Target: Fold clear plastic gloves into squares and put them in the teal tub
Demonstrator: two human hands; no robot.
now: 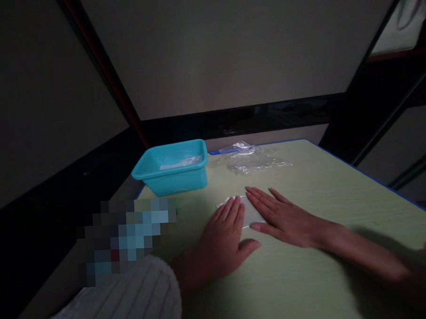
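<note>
Both hands lie flat on a small clear plastic bag on the pale green table. My left hand has its fingers stretched out over the bag's left part. My right hand rests palm down, fingers spread, over the bag's right part. Most of the bag is hidden under the fingers. Neither hand grips anything.
A turquoise plastic tub with something clear inside stands at the table's far left corner. A heap of clear plastic bags lies beside it to the right. The table's blue edge runs along the right. A blurred patch covers the left side.
</note>
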